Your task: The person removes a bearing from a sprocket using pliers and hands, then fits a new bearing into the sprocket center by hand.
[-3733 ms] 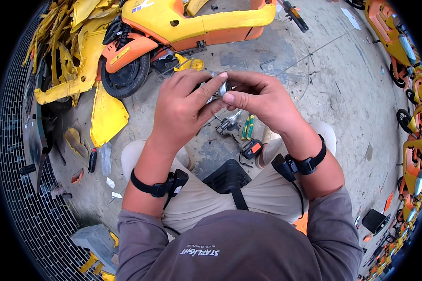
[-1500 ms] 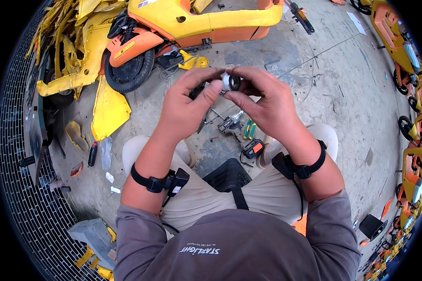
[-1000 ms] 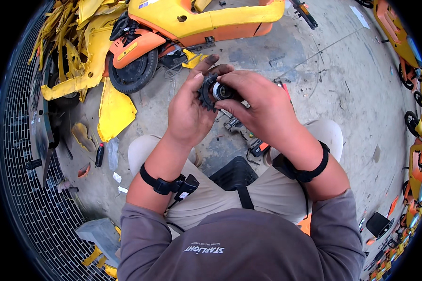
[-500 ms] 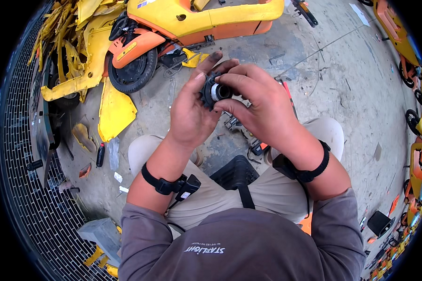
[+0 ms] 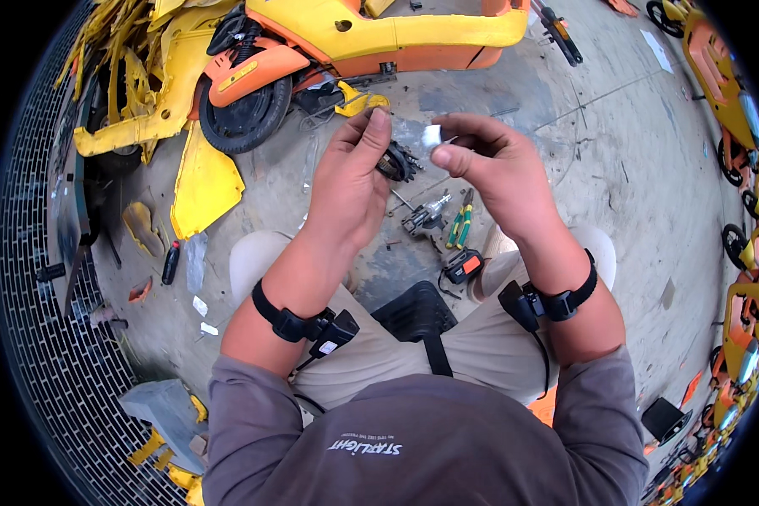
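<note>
My left hand (image 5: 346, 185) is closed around a dark toothed sprocket (image 5: 400, 164); part of the sprocket is hidden behind the fingers. To its right, my right hand (image 5: 508, 169) pinches a short, shiny silver sleeve (image 5: 432, 136) between thumb and fingers. A small gap separates sleeve and sprocket. Both hands are raised in front of my knees. On the ground below them lie a metal mechanical assembly (image 5: 426, 214), pliers with green and yellow handles (image 5: 461, 223) and a black and orange battery pack (image 5: 464, 266).
A yellow and orange scooter body with a wheel (image 5: 249, 114) lies ahead. Yellow panels (image 5: 207, 190) are piled at the far left. A black-handled screwdriver (image 5: 171, 262) lies left of my knee, a grey block (image 5: 164, 417) behind it. Yellow scooters (image 5: 740, 325) line the right side.
My right hand has drawn away to the right with the silver sleeve, which was at the sprocket before. My left hand keeps the sprocket, now turned. The pliers have come into sight between the hands.
</note>
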Demonstrator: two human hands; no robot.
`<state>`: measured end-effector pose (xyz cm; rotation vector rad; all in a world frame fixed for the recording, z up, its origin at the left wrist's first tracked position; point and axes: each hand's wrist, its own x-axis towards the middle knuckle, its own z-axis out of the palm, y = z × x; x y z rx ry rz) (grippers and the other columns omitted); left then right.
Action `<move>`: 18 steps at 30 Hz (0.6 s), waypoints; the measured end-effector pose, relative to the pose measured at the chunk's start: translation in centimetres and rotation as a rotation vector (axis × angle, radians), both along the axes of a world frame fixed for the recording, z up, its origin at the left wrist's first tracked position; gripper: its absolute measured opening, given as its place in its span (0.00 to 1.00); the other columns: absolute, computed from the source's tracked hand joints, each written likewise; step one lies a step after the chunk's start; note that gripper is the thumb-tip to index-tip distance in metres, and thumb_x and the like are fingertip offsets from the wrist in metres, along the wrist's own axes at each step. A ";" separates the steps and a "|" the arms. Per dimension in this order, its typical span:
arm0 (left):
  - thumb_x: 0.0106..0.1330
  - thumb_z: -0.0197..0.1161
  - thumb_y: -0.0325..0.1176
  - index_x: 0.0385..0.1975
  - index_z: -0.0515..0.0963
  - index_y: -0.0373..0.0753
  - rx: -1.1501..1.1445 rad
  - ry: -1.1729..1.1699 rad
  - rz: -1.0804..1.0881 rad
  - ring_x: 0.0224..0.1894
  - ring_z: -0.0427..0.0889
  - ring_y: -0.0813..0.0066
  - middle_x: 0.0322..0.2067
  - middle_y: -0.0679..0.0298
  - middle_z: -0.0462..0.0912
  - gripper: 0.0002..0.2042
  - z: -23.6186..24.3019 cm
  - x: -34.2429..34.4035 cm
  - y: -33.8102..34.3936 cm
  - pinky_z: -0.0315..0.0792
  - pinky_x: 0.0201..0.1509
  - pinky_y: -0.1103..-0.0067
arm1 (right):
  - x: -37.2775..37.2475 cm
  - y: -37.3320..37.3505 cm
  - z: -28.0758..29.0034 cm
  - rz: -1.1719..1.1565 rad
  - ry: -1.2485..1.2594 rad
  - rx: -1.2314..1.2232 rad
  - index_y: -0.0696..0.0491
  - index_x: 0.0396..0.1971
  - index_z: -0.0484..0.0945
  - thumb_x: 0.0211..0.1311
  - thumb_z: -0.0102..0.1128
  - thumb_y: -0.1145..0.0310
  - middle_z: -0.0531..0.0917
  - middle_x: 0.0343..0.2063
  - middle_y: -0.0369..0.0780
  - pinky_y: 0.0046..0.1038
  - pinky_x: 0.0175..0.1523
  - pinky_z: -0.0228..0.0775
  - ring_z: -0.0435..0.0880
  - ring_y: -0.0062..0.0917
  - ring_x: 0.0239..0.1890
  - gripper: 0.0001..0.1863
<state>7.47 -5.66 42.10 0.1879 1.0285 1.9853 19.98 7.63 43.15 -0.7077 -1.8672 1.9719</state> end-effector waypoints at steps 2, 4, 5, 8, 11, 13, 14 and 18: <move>0.78 0.53 0.44 0.54 0.73 0.35 -0.094 -0.052 0.033 0.44 0.78 0.72 0.40 0.64 0.80 0.18 0.2 -0.2 0.1 0.73 0.55 0.72 | 0.0 0.1 0.2 -0.008 0.023 -0.119 0.59 0.51 0.82 0.61 0.71 0.67 0.86 0.37 0.36 0.21 0.45 0.73 0.80 0.17 0.37 0.20; 0.77 0.55 0.41 0.53 0.73 0.34 -0.102 -0.109 0.021 0.46 0.78 0.74 0.44 0.63 0.78 0.16 0.4 -0.7 -0.5 0.72 0.55 0.73 | -0.2 0.2 -0.1 -0.015 0.054 -0.194 0.60 0.51 0.82 0.62 0.70 0.67 0.86 0.39 0.37 0.21 0.44 0.74 0.81 0.18 0.37 0.19; 0.77 0.56 0.39 0.52 0.73 0.34 -0.106 -0.138 0.012 0.48 0.78 0.75 0.46 0.63 0.78 0.15 0.4 -0.9 -0.8 0.72 0.56 0.73 | -0.3 0.3 -0.4 -0.011 0.054 -0.227 0.60 0.51 0.81 0.63 0.69 0.67 0.86 0.40 0.38 0.22 0.44 0.75 0.82 0.20 0.39 0.19; 0.78 0.52 0.33 0.53 0.73 0.33 -0.063 -0.168 0.083 0.47 0.77 0.74 0.47 0.61 0.77 0.12 -0.6 -1.0 -0.8 0.72 0.56 0.75 | -0.6 0.1 -1.0 -0.003 0.057 -0.338 0.61 0.53 0.79 0.66 0.67 0.66 0.85 0.43 0.40 0.23 0.45 0.77 0.84 0.24 0.43 0.20; 0.77 0.50 0.29 0.54 0.73 0.31 -0.078 -0.080 0.011 0.46 0.76 0.73 0.47 0.60 0.76 0.12 -0.4 -1.1 -0.9 0.72 0.56 0.74 | -0.9 -0.1 -1.1 -0.006 0.074 -0.449 0.62 0.54 0.77 0.67 0.66 0.65 0.85 0.44 0.40 0.24 0.46 0.77 0.84 0.24 0.46 0.21; 0.76 0.50 0.29 0.54 0.73 0.31 -0.075 -0.081 0.021 0.47 0.77 0.71 0.47 0.59 0.78 0.12 -0.5 -1.0 -0.9 0.72 0.56 0.74 | -1.1 -0.3 -1.0 -0.017 0.098 -0.498 0.61 0.54 0.78 0.67 0.66 0.63 0.85 0.44 0.39 0.23 0.47 0.75 0.83 0.20 0.46 0.22; 0.76 0.49 0.29 0.54 0.73 0.31 -0.074 -0.082 0.025 0.47 0.77 0.70 0.47 0.59 0.79 0.13 -0.5 -1.0 -0.9 0.72 0.56 0.74 | -1.1 -0.3 -0.9 -0.018 0.095 -0.486 0.62 0.54 0.78 0.67 0.66 0.63 0.85 0.44 0.39 0.23 0.46 0.75 0.82 0.21 0.46 0.22; 0.76 0.49 0.28 0.54 0.73 0.30 -0.055 -0.097 0.053 0.49 0.78 0.69 0.47 0.57 0.79 0.13 -0.6 -1.3 -1.2 0.72 0.58 0.74 | -0.9 -0.3 -0.7 -0.041 0.120 -0.430 0.63 0.54 0.78 0.66 0.68 0.65 0.84 0.44 0.39 0.23 0.46 0.74 0.82 0.21 0.45 0.22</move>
